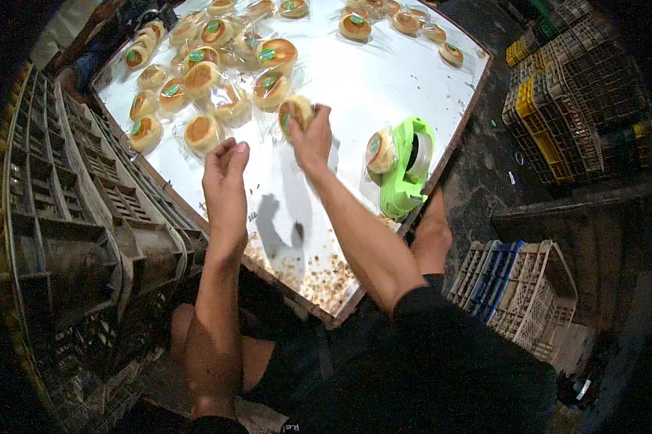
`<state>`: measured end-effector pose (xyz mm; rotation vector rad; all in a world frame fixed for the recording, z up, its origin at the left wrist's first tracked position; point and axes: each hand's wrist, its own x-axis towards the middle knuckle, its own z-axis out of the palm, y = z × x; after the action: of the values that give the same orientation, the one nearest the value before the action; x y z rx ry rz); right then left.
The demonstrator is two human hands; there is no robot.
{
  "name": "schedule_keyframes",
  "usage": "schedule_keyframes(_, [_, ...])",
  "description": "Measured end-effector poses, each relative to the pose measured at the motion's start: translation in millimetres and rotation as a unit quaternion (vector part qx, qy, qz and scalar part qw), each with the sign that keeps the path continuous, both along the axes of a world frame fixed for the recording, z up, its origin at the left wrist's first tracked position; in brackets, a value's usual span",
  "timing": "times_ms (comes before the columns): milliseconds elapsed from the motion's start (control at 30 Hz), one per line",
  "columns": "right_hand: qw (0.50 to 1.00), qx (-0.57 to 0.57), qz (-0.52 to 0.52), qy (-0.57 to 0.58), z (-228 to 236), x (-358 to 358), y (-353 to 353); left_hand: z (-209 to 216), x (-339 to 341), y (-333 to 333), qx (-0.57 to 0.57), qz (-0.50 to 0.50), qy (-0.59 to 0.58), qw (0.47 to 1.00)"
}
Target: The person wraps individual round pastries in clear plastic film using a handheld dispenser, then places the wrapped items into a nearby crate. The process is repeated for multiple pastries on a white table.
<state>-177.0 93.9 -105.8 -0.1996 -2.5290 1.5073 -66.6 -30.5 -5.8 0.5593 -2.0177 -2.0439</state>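
Note:
My right hand (313, 145) is closed on a round golden-brown bun (294, 114) in a clear wrapper with a green label, tilted just above the white tabletop (384, 79). My left hand (226, 177) hovers near the table's left edge, fingers loosely bent and nothing visible in them. Just beyond its fingertips lies another wrapped bun (201, 135); whether they touch its wrapper I cannot tell. A bright green tape dispenser (405, 173) stands on the right edge, with a wrapped bun (379, 152) leaning against its left side.
Many wrapped, labelled buns (203, 72) crowd the far left, some stacked. More buns (405, 23) sit far right. Brown crumbs (319, 278) cover the near corner. Plastic crates stand left (73, 210), right (565, 101) and lower right (521, 289). Another person's arm (87, 43) shows far left.

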Motion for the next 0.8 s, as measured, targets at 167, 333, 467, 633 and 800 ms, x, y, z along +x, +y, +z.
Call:
schedule_keyframes(167, [0.969, -0.217, 0.104, 0.055, 33.2, 140.9, 0.9, -24.6, 3.1, 6.8, -0.064, -0.024, 0.002, 0.998])
schedule_keyframes(333, [0.954, -0.238, 0.071, 0.165, 101.4, 164.5, 65.6, 10.9, 40.0, 58.1, -0.185, -0.107, 0.24, 0.947])
schedule_keyframes(467, [0.95, -0.259, 0.101, 0.141, 122.5, 184.1, 73.8, 27.0, 58.5, 63.9, -0.277, -0.135, 0.336, 0.89])
schedule_keyframes(633, [0.905, -0.416, 0.038, 0.073, 130.3, 185.0, 84.2, 36.7, 68.3, 63.0, 0.069, -0.029, 0.196, 0.978])
schedule_keyframes(800, [0.917, -0.367, 0.124, 0.097, 150.0, 192.3, 80.0, 34.1, 76.1, 62.0, 0.069, -0.039, 0.207, 0.975])
